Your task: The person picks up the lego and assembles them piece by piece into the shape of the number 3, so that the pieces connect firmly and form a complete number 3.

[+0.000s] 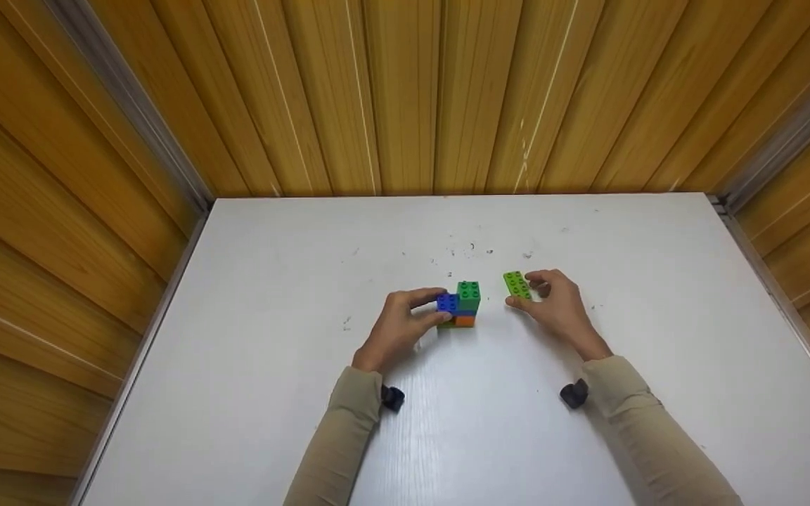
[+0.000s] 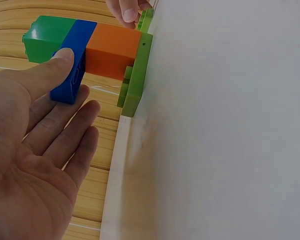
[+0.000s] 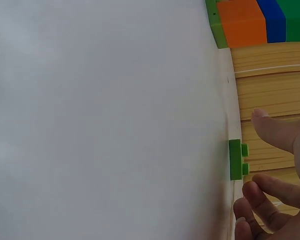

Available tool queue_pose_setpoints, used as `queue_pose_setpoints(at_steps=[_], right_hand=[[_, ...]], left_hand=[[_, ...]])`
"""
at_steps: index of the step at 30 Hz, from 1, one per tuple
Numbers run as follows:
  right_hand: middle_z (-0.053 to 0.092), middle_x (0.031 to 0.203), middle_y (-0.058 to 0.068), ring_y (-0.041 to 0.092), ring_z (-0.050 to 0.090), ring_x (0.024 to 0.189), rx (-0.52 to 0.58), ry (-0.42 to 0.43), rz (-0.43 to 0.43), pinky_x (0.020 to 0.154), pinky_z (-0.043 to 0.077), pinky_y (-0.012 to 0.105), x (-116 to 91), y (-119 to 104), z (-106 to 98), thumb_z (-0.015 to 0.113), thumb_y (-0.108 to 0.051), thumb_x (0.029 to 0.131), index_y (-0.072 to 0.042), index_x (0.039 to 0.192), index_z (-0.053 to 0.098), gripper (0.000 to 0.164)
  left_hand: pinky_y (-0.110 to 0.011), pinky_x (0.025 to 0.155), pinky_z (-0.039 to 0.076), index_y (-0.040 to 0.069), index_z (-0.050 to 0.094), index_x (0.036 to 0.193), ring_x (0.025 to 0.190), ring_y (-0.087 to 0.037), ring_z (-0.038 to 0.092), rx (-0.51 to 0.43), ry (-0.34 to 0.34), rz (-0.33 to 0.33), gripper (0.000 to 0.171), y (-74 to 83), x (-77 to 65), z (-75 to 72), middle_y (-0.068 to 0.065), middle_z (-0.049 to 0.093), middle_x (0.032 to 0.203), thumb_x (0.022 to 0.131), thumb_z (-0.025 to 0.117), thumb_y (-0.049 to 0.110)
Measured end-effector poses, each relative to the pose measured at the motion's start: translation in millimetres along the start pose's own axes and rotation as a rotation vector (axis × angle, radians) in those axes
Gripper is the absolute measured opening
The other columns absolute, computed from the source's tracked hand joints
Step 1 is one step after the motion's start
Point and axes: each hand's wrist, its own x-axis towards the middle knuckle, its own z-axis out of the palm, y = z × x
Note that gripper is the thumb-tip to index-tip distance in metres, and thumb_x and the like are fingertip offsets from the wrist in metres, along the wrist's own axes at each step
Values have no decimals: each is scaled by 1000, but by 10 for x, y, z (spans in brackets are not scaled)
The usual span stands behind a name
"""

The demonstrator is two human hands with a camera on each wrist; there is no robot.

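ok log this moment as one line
left hand: grips blue brick; right hand: beside loose lime plate; green brick: atop blue brick

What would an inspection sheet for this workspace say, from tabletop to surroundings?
Surface: white tabletop, small dark marks.
Job's things: stack of green brick, blue brick, orange brick, light-green base, top to bottom; separate light-green plate to its right.
Clutter: nothing seen.
Left grip: pinches the blue brick.
Right grip: beside the separate plate; contact unclear.
Cables: nothing seen; each wrist wears a black device.
Surroundings: wood-patterned panels, grey edge strips.
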Motion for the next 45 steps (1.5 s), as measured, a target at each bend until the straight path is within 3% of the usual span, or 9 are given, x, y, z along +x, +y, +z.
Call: queue_pose_setpoints(at_steps=[6,19,26,35,45], right_hand=[[58,138,26,41,54,127,-15,-52,25,111,48,56,38,20,16,87,-36,91,4,147,56,75],[59,130,22,37,55,119,-58,-76,-40,104,49,53,87,62,22,77,-20,98,1,143,63,52],[57,132,23,38,53,122,-69,-103,-53,107,48,56,69,83,9,76,-19,99,1,145,61,53],[57,132,23,38,54,123,-19,-77,-34,107,48,54,16,132,11,81,-24,97,0,146,62,57],[57,131,18,35,53,122,-16,-85,-44,105,47,52,34,98,2,75,-15,101,-4,142,67,43]], left_hand=[[-44,119,49,12,69,143,137,-24,64,-10,-2,6,46,-10,2,-1,-7,71,141,99,80,20],[-43,119,49,14,70,142,136,-23,65,12,0,6,46,-6,9,-6,-6,72,141,98,80,20],[-44,119,49,14,70,143,136,-23,65,12,2,-8,46,1,-1,3,-6,71,142,98,80,19],[-44,119,50,14,70,143,136,-22,65,1,2,-10,46,-31,-8,24,-6,71,142,98,80,19],[-44,120,48,12,70,142,137,-22,64,-5,4,9,47,-39,-6,12,-5,72,140,98,80,20]])
